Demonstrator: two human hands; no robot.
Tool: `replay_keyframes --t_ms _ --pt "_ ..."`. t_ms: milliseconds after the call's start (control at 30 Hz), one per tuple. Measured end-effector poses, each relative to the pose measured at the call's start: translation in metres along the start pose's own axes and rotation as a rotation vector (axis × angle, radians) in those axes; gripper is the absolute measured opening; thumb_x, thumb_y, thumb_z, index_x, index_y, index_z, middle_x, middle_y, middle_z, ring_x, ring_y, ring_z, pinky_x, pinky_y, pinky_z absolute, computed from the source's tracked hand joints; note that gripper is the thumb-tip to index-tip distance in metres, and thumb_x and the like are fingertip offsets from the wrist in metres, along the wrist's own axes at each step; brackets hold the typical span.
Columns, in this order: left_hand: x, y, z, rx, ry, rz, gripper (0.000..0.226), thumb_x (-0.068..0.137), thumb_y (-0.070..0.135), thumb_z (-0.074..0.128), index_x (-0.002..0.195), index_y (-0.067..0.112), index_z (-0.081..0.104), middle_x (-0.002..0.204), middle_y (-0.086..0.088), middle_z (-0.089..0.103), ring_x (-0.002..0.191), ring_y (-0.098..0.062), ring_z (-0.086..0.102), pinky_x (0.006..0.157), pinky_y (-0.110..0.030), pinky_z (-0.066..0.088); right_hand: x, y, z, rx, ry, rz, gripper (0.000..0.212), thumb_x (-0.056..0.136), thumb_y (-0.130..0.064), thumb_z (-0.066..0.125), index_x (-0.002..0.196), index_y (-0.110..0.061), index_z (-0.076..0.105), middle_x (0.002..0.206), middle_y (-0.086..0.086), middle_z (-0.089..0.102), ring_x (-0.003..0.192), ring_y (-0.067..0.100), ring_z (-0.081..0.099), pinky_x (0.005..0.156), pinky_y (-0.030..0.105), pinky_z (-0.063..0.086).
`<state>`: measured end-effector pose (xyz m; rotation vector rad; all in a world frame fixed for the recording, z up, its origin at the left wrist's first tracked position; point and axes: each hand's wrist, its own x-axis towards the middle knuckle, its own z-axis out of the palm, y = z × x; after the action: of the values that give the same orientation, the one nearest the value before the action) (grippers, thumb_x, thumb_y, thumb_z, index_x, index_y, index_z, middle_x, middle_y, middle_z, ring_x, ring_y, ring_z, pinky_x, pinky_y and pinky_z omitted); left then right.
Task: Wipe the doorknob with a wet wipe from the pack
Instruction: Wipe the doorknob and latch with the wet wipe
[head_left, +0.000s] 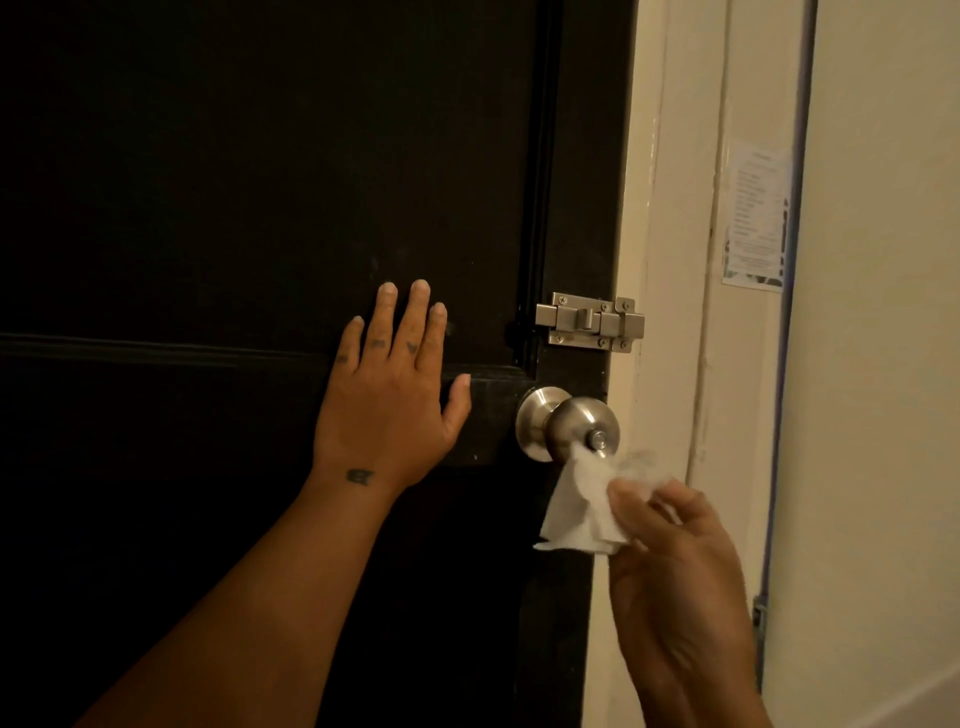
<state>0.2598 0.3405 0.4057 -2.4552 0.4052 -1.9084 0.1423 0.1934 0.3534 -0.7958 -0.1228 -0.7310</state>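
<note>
The right hand (680, 561) pinches a limp, light wet wipe (582, 512) against the smooth, likely slippery doorknob (584, 426); bunching it should help. The left hand (387, 395) lies flat on the door (208, 182)

The left hand (387, 410) lies flat on the door (208, 182), just left of the doorknob (582, 423) and apart from it, while the knob sits at the door's right edge with the slide bolt (589, 321) directly above it, reaching across to the door frame (670, 260). Below and to the right of the knob, nearer than the door, the right hand (680, 571) pinches the wet wipe (576, 509), whose top touches the knob's underside while the rest hangs beneath it. Right of the frame, a paper sheet (756, 213) is stuck higher than the bolt, with the wall (883, 312) farther right.
</note>
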Motion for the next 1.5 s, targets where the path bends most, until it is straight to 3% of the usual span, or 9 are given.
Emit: replay_keyframes --t_ms 233,367,600,800,900,1033,1133,1300,1500 --pt "-0.002 -0.001 0.002 0.005 -0.004 0.001 0.063 0.086 0.044 0.028 0.134 0.005 0.042 0.145 -0.017 0.039 0.133 -0.035 0.036 0.102 -0.049 0.037 0.014 -0.012 -0.013 -0.494 -0.083 -0.638 0.037 0.077 0.004 0.062 0.077 -0.032 0.053 0.085 -0.007 0.064 0.081 0.003 0.065 0.064 0.012 0.053" --pt "-0.001 -0.002 0.001 0.015 -0.001 0.0 0.063 0.086 0.044 0.028 0.134 0.005 0.043 0.144 -0.016 0.04 0.133 -0.035 0.037 0.102 -0.049 0.038 0.028 -0.005 -0.012 -1.091 -0.337 -1.068 0.018 0.072 -0.029 0.061 0.082 -0.038 0.048 0.081 -0.022 0.056 0.079 0.0 0.052 0.075 0.006 0.038" --pt "-0.001 -0.001 0.002 0.007 0.007 -0.001 0.064 0.086 0.044 0.028 0.134 0.005 0.043 0.144 -0.016 0.041 0.133 -0.034 0.037 0.102 -0.049 0.037 0.063 0.0 -0.002 -1.587 -0.624 -1.617 0.015 0.075 -0.023 0.05 0.088 -0.016 0.045 0.086 0.011 0.068 0.081 0.02 0.042 0.069 0.029 0.03" --pt "-0.002 -0.001 0.002 0.01 0.013 0.0 0.063 0.086 0.044 0.028 0.134 0.006 0.042 0.144 -0.015 0.04 0.134 -0.033 0.036 0.103 -0.047 0.037 0.076 -0.042 0.01 -1.32 -0.401 -1.476 0.01 0.076 -0.012 0.05 0.085 -0.013 0.045 0.085 0.017 0.059 0.083 0.02 0.044 0.069 0.025 0.034" --pt "-0.002 -0.001 0.002 0.016 0.015 -0.001 0.063 0.086 0.044 0.028 0.133 0.006 0.043 0.144 -0.015 0.041 0.133 -0.034 0.037 0.102 -0.047 0.038 0.065 -0.042 -0.003 -1.136 -0.522 -1.363 0.016 0.077 -0.01 0.049 0.093 -0.011 0.047 0.092 0.003 0.05 0.085 0.008 0.044 0.073 0.011 0.038" --pt "-0.002 -0.002 0.003 0.035 0.004 -0.001 0.063 0.086 0.045 0.027 0.134 0.007 0.043 0.144 -0.014 0.041 0.133 -0.033 0.037 0.102 -0.047 0.038 0.057 -0.007 -0.019 -1.437 -0.647 -1.398 0.031 0.079 -0.025 0.049 0.11 -0.02 0.047 0.101 0.002 0.048 0.087 0.018 0.044 0.074 0.021 0.032" --pt "-0.002 -0.003 0.002 0.041 -0.003 -0.008 0.064 0.086 0.045 0.026 0.134 0.007 0.043 0.144 -0.014 0.04 0.133 -0.033 0.037 0.103 -0.047 0.038 0.071 -0.002 -0.007 -1.576 -0.6 -1.469 0.029 0.078 -0.035 0.048 0.103 -0.022 0.049 0.106 0.004 0.043 0.096 0.025 0.04 0.079 0.028 0.027" --pt "-0.003 -0.001 0.001 0.031 0.008 -0.001 0.063 0.086 0.045 0.027 0.133 0.006 0.044 0.143 -0.015 0.042 0.133 -0.033 0.038 0.102 -0.047 0.038 0.1 -0.026 0.009 -1.364 -0.31 -1.285 0.023 0.081 -0.029 0.045 0.097 -0.015 0.054 0.103 0.017 0.053 0.098 0.027 0.038 0.078 0.027 0.031" --pt "-0.001 -0.002 0.003 0.034 0.019 0.002 0.063 0.086 0.044 0.028 0.133 0.006 0.044 0.143 -0.015 0.042 0.133 -0.033 0.038 0.102 -0.047 0.038 0.08 -0.031 -0.014 -1.179 -0.445 -1.357 0.016 0.078 -0.024 0.055 0.092 -0.017 0.053 0.089 0.003 0.054 0.087 0.017 0.045 0.077 0.016 0.03"
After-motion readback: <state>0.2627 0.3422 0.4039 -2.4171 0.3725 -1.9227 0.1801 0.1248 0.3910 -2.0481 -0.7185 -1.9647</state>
